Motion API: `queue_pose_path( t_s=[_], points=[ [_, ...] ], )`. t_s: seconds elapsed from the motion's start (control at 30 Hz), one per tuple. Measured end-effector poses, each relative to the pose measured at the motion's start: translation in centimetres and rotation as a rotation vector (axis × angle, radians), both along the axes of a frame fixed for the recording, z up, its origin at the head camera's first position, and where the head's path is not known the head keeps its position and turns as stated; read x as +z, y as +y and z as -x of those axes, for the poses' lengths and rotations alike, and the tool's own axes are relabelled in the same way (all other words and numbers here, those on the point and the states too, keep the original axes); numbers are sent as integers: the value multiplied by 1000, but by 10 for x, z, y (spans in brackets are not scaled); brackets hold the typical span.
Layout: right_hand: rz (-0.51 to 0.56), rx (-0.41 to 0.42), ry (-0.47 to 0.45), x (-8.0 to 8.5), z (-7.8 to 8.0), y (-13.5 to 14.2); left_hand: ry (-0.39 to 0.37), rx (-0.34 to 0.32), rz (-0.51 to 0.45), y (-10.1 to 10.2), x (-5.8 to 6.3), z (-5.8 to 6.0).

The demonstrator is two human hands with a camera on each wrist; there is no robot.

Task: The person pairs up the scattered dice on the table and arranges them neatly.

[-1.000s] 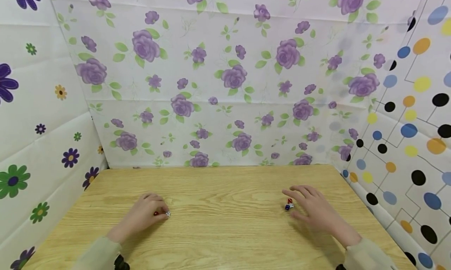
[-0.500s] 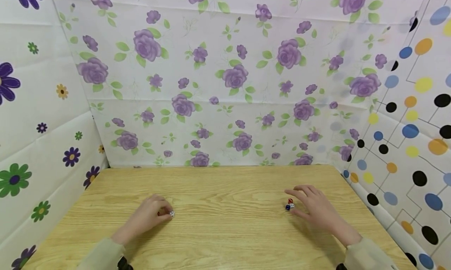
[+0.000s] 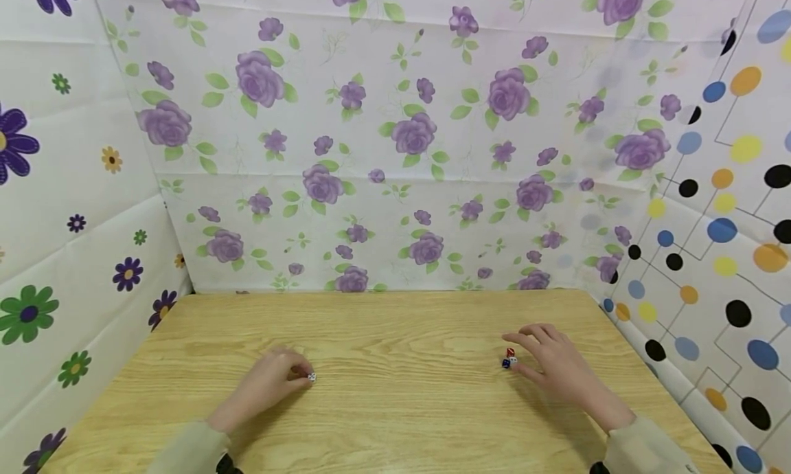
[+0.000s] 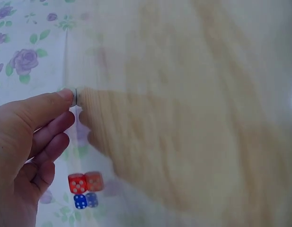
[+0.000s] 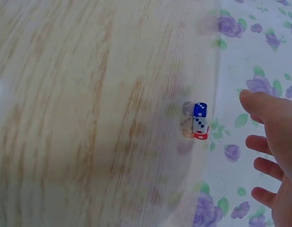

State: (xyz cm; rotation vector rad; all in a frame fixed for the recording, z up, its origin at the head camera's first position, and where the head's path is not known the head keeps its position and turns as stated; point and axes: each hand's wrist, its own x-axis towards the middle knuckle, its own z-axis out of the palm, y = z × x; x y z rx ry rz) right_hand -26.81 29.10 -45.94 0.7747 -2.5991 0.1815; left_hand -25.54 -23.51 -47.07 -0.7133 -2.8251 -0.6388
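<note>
My left hand pinches a white die between thumb and fingertips, low over the left part of the wooden table. In the left wrist view a red die and a blue die sit close together beyond the curled fingers; the hand hides them in the head view. At the right, my right hand hovers with spread, relaxed fingers beside a cluster of dice: red, blue and white. From the right wrist, a gap shows between the thumb and these dice.
Behind the table hangs a white cloth with purple roses. A flowered cloth closes the left side, and a dotted cloth the right. The glossy tabletop mirrors the dice.
My left hand has moved a little to the right with the white die. The red die that showed under it a second ago is now covered. My right hand has barely moved.
</note>
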Motion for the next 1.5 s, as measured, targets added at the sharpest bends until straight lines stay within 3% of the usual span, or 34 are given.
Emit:
queue_pose_path(
  t_s=[0.27, 0.5, 1.1, 1.5],
  points=[
    [-3, -3, 15, -3, 2, 2, -154, -67, -174, 10, -6, 4],
    [-5, 3, 24, -3, 2, 2, -226, -45, -241, 15, -10, -1],
    [-11, 23, 73, -8, 9, 1, -221, -68, -239, 38, -11, -11],
    [3, -40, -39, -14, 14, 1, -252, -108, -261, 60, -12, -15]
  ],
)
